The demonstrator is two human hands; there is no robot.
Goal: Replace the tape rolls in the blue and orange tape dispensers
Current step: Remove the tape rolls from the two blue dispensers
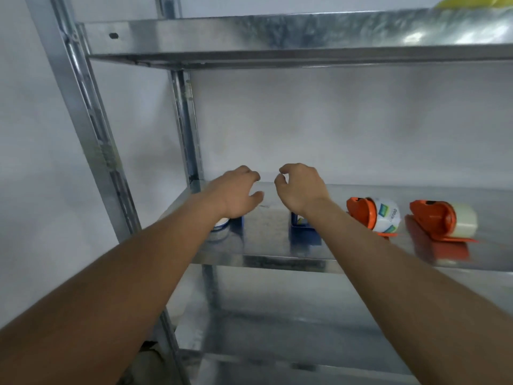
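Two orange tape dispensers stand on the metal shelf point(266, 258) at the right. One orange dispenser point(366, 215) carries a roll with a printed label; the other orange dispenser point(435, 220) carries a clear roll. Two blue dispensers are mostly hidden behind my wrists: one blue dispenser point(238, 222) beside a white-rimmed tape roll point(220, 226), the other blue dispenser point(302, 230) under my right forearm. My left hand point(238, 190) and my right hand point(299, 187) hover above the shelf, fingers curled and apart, holding nothing.
An upper shelf point(277, 43) spans the top, with something yellow point(472, 1) on its right end. Slotted metal uprights point(91, 112) rise at the left. A lower shelf point(305, 343) lies beneath. A pale wall stands behind.
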